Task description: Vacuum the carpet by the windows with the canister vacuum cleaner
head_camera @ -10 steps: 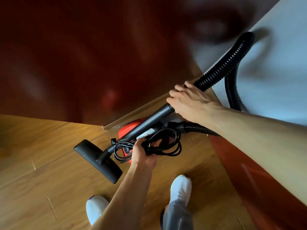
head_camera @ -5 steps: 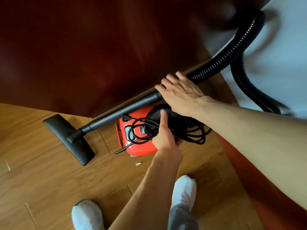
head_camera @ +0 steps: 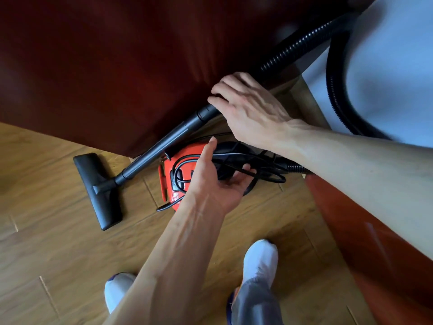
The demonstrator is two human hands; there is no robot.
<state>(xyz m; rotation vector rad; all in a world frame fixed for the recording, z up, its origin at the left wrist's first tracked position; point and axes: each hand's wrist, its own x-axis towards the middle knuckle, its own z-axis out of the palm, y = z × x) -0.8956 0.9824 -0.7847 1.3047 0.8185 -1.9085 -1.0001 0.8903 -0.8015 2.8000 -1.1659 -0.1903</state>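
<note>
The red canister vacuum stands on the wood floor with its black power cord coiled loosely on top. My left hand hovers over the canister with thumb up and fingers relaxed, fingertips touching the cord. My right hand curls over the top end of the black wand, where the ribbed hose joins it. The wand slopes down left to the black floor head, which lies flat on the floor. No carpet or window is in view.
A dark red-brown wooden panel rises just behind the vacuum. A pale wall is at the upper right, with the hose looping in front. Reddish wooden furniture runs along the right. My feet in white socks stand on the floorboards.
The vacuum came down onto the floor and the floor head swung left. My left hand let go of the cord bundle and opened. My right hand stayed on the wand.
</note>
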